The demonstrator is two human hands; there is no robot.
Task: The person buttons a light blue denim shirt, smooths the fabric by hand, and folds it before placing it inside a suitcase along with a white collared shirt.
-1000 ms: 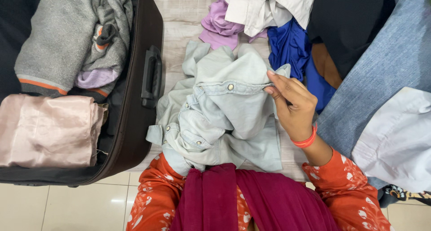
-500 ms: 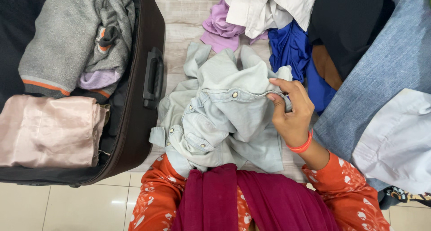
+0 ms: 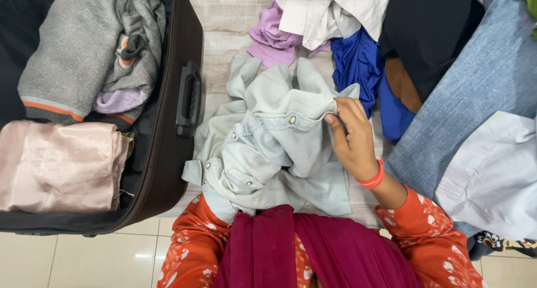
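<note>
Pale denim shirt (image 3: 268, 148) pinched by right fingers (image 3: 335, 125).

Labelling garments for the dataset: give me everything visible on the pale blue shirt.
The shirt is pale blue-grey, denim-like cloth with metal snap buttons along a stitched placket and on a cuff or flap. It lies crumpled, unfolded, on the light wooden surface beside the suitcase. The right hand pinches its upper right edge. Its lower edge is covered by a maroon scarf.
</note>
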